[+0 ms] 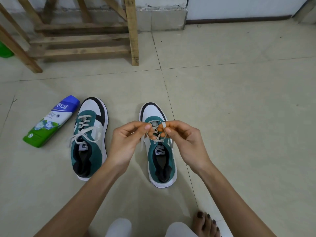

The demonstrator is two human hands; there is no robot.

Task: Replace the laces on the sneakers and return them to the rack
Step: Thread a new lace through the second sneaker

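lace (156, 134) looped between both hands' fingers (148, 126), above right sneaker (160, 161)

Pair of teal, white and black sneakers, upright on the floor, toes pointing away, well apart. At left, left sneaker (89, 139), left lace (82, 132) threaded, ends loose. At right, right sneaker (158, 151), right lace (163, 124) looped above the eyelets, pinched by left hand (126, 142) and right hand (184, 142). Beyond, wooden rack (82, 38).

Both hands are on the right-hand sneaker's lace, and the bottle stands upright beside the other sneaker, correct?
No: the head view shows the bottle lying on its side beside the other sneaker. The left hand and right hand do pinch the lace over the right-hand sneaker.
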